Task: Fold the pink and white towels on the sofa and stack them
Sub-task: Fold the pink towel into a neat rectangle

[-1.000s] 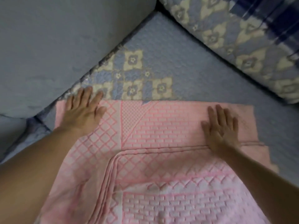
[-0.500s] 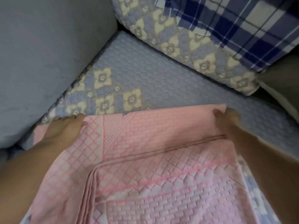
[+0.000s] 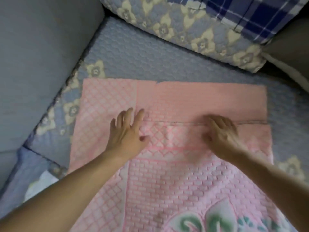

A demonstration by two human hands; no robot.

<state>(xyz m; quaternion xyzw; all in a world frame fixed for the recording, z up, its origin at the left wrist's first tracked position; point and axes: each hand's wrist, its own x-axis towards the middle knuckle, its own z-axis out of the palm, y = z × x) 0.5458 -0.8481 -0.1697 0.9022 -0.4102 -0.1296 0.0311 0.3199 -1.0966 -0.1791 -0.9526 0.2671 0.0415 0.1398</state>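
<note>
Both hands [image 3: 127, 136] inward since, on pink towel [image 3: 192, 101]; right [image 3: 220, 133] blurred

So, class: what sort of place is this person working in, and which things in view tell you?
Probably a living room at home: a grey sofa with a flowered quilted cover, a checked cushion, and a pink towel spread on the seat.

Quilted blue sofa seat [image 3: 150, 64] carries the pink towel [image 3: 192, 101].
</note>
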